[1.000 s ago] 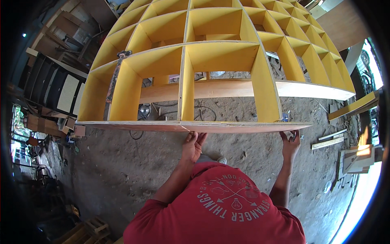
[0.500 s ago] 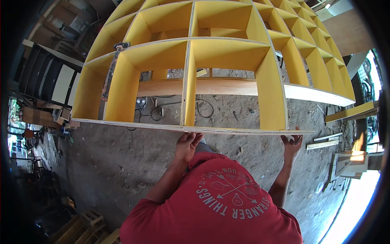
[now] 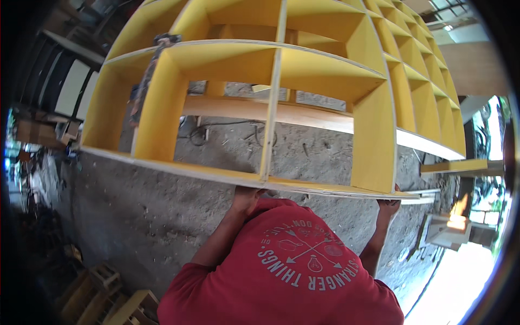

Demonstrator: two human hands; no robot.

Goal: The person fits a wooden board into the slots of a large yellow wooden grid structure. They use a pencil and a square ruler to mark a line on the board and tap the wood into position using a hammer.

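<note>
At far left, dim stacked boards (image 3: 38, 132) and wooden blocks (image 3: 103, 295) are seen on the dirt floor (image 3: 141, 216). A large yellow shelf frame (image 3: 271, 65) of open square compartments is held off the floor, its pale front edge running across the view at a slight tilt, lower to the right. The left hand (image 3: 246, 196) is pressed up under that front edge, just below a vertical divider (image 3: 269, 116); its fingers are hidden by the edge, so how far it is open cannot be told. A red printed shirt fills the lower centre. The right hand (image 3: 389, 205) is set under the edge near the frame's right corner, fingers curled against the wood, the grip itself largely hidden. A cable (image 3: 216, 130) lies on the floor behind the frame. Loose planks (image 3: 460, 165) are seen at right.
</note>
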